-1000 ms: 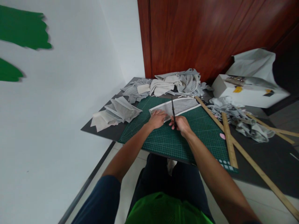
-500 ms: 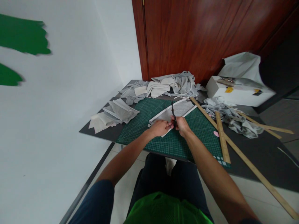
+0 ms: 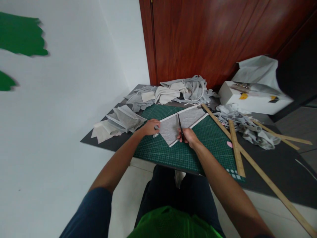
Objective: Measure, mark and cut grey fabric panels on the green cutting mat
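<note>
A grey fabric piece with white edge strips [image 3: 168, 129] lies flat on the green cutting mat [image 3: 158, 153]. My right hand [image 3: 187, 136] is closed on black scissors [image 3: 180, 124], whose blades point away from me over the fabric. At the fabric's left corner is my left hand [image 3: 150, 127], its fingers curled together; what they hold, if anything, is too small to make out. Small white scraps [image 3: 155, 135] lie just below its fingers.
Folded grey and cream cloth [image 3: 123, 120] lies left of the mat. More cloth [image 3: 173, 91] is heaped behind it. Wooden rulers [image 3: 267, 180] cross the right side, near tangled scraps [image 3: 257, 132] and a white box [image 3: 255, 99].
My left hand has moved left from beside the scissors to the fabric's left corner. My right hand and the scissors have shifted slightly left and nearer me.
</note>
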A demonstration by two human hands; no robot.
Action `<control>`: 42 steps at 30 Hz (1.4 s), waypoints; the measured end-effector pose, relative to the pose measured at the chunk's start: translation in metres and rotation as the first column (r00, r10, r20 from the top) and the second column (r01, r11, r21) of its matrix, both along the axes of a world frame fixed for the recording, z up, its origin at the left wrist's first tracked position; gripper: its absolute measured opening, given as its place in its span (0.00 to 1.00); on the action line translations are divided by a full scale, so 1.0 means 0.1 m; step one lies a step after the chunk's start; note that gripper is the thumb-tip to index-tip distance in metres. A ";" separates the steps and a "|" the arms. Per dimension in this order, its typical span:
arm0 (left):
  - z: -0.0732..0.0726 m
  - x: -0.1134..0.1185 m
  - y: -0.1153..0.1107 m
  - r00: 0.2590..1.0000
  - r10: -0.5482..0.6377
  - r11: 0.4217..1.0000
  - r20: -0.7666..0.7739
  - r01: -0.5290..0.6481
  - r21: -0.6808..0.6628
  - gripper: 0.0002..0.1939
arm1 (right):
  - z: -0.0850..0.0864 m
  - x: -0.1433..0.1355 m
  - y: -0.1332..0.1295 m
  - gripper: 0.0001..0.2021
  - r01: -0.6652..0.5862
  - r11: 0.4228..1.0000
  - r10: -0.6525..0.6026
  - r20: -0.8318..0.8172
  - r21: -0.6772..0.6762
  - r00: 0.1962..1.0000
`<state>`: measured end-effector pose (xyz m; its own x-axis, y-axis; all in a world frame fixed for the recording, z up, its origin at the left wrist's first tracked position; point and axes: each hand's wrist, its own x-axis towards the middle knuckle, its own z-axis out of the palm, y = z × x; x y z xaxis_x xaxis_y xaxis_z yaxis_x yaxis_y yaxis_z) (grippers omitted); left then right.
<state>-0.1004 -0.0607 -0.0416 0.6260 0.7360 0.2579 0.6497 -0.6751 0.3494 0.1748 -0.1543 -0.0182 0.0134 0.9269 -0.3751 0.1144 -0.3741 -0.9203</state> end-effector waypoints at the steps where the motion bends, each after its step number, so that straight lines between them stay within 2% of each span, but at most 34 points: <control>1: -0.01 -0.06 0.02 0.999 0.033 0.999 -0.008 -0.033 0.000 0.09 | 0.01 0.00 0.01 0.13 -0.004 1.000 0.004 0.015 -0.005 1.000; 4: -0.07 -0.21 0.06 0.996 0.092 0.995 -0.006 -0.092 -0.034 0.15 | 0.03 -0.01 0.01 0.13 -0.009 1.000 0.010 0.059 -0.014 0.998; 7: -0.13 -0.29 0.08 0.994 0.087 0.993 0.059 -0.081 -0.083 0.19 | 0.10 -0.03 -0.06 0.13 -0.051 0.999 0.052 0.090 -0.019 0.995; 9: -0.16 -0.29 0.07 0.984 0.115 0.989 0.135 -0.101 -0.109 0.14 | 0.17 -0.04 -0.13 0.13 -0.140 0.990 0.142 0.085 -0.031 0.986; 12: -0.18 -0.25 0.05 0.957 0.186 0.979 0.222 -0.162 -0.123 0.07 | 0.28 -0.07 -0.24 0.12 -0.314 0.947 0.317 0.032 -0.065 0.948; 15: -0.20 -0.21 0.01 0.946 0.224 0.974 0.235 -0.209 -0.088 0.07 | 0.34 -0.09 -0.33 0.11 -0.405 0.910 0.404 -0.037 -0.091 0.914; 19: -0.20 -0.20 -0.02 0.936 0.274 0.962 0.221 -0.271 -0.046 0.13 | 0.33 -0.09 -0.42 0.13 -0.424 0.893 0.420 -0.058 -0.149 0.906; 25: -0.16 -0.16 -0.05 0.930 0.312 0.949 0.195 -0.313 -0.024 0.10 | 0.30 -0.07 -0.59 0.15 -0.432 0.873 0.424 -0.084 -0.226 0.902; 30: -0.16 -0.15 -0.04 0.922 0.347 0.936 0.171 -0.353 0.004 0.13 | 0.30 -0.03 -0.68 0.17 -0.468 0.854 0.452 -0.122 -0.226 0.884; 42: -0.17 -0.18 -0.03 0.915 0.366 0.928 0.168 -0.373 0.010 0.15 | 0.23 -0.21 -0.62 0.17 -0.445 0.865 0.411 -0.180 -0.233 0.894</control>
